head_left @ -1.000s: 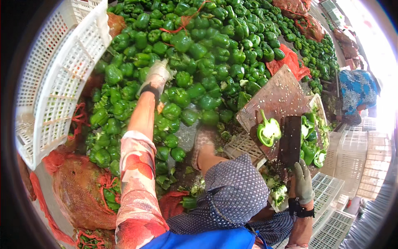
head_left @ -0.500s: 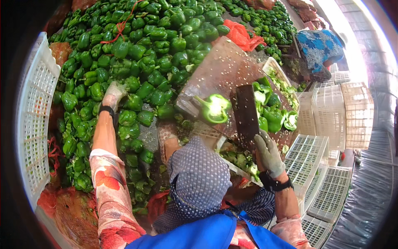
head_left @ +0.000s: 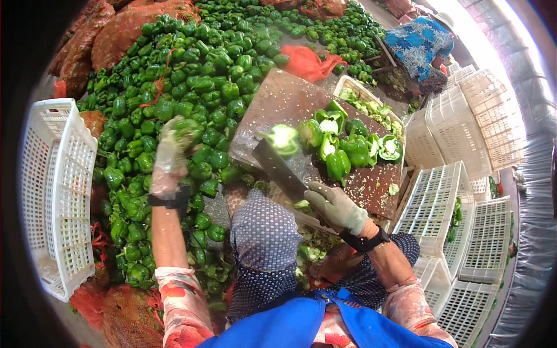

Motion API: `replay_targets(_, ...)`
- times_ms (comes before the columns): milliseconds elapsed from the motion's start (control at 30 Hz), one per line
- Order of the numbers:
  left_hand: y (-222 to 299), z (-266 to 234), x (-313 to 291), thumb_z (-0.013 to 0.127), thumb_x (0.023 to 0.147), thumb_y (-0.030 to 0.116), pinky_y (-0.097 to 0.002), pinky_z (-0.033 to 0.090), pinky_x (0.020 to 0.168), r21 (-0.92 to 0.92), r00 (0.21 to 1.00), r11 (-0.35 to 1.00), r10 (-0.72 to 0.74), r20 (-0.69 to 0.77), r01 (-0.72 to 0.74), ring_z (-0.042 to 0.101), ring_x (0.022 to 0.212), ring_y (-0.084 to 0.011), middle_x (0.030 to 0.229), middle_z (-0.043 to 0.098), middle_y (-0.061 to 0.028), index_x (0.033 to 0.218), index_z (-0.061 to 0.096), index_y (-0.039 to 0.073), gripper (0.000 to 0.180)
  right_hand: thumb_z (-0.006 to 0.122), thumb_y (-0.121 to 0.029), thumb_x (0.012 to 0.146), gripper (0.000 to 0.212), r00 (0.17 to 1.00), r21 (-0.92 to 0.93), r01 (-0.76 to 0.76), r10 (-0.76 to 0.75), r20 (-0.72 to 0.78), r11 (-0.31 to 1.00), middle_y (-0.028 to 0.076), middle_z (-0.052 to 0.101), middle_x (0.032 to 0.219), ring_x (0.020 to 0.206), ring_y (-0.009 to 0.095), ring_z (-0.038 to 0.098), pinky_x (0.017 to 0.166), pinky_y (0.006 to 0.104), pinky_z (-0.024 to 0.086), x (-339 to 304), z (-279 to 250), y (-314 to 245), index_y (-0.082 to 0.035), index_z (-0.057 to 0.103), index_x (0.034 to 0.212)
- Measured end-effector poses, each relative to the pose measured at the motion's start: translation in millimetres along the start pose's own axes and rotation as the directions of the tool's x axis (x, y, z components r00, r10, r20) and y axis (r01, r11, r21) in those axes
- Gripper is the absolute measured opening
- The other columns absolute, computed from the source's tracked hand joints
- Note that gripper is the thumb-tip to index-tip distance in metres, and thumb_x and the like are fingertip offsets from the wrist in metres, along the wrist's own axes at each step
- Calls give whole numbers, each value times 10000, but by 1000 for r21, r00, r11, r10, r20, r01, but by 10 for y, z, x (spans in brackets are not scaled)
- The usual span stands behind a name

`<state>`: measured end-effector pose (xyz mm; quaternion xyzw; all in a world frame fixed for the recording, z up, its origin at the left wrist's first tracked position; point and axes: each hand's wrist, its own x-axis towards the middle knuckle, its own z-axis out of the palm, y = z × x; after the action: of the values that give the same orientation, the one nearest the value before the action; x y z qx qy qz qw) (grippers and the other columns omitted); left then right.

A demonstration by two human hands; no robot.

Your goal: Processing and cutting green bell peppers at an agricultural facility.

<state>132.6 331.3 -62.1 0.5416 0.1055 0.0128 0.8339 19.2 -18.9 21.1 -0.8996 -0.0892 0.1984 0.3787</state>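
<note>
At the far left stands one white crate (head_left: 87, 191), tilted on the floor. Red mesh sacks (head_left: 142, 32) lie behind it, at least two at the top, and at least one more mesh sack (head_left: 130, 316) lies below. Next comes a wide heap of green peppers (head_left: 203, 84), too many to count, with one red string (head_left: 158, 87) across it. The left hand (head_left: 168, 153), gloved, reaches over the heap, its fingers closed around one green pepper (head_left: 188, 130), both blurred; the forearm hides some of the peppers below. One knee (head_left: 264, 238) in spotted cloth covers the floor between the heap and the board.

One brown board (head_left: 272, 98) slants across the middle, sprinkled with seeds. One halved pepper (head_left: 283, 139) lies on it, pale inside up, just by the blade of one broad knife (head_left: 281, 171). The right hand (head_left: 336, 206), also gloved, grips the knife's handle. The blade covers part of the board's near edge. Right of the half, a cluster of cut peppers (head_left: 354, 148), overlapping too much for a sure count, takes up the board's right part. One red net (head_left: 310, 62) and one bin (head_left: 400, 124) of scraps sit beyond. Farther right are stacked crates (head_left: 435, 191), at least six, and one co-worker (head_left: 415, 43) in a blue flowered top.
</note>
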Motion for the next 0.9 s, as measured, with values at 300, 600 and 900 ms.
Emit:
replay_targets(300, -160, 1383, -14, 574, 820, -133, -224, 521, 684, 244, 835, 949, 36, 548, -201, 595, 887, -131, 1066, 587, -76, 1286, 438, 84, 532, 524, -241, 943, 387, 926, 443, -130, 268, -266, 887, 128, 625, 887, 784, 167, 599, 648, 304, 491, -192, 0, 659, 17, 548, 1231)
replay_targets(600, -324, 1296, -293, 650, 722, -155, -267, 518, 794, 205, 827, 945, 104, 553, -256, 537, 1116, -164, 1307, 515, -105, 1346, 481, 41, 676, 481, -272, 966, 404, 938, 260, -76, 157, -308, 963, 101, 622, 762, 653, 157, 582, 613, 295, 467, -233, -130, -131, 6, 529, 1255)
replay_targets(900, -541, 1082, -313, 656, 808, -73, -229, 473, 573, 503, 903, 840, -36, 429, -205, 554, 678, -78, 918, 631, -41, 1175, 558, -44, 381, 485, -212, 975, 371, 935, 288, -102, 190, -299, 952, 56, 614, 699, 549, 106, 582, 487, 270, 470, -195, -204, -528, -18, 506, 1290)
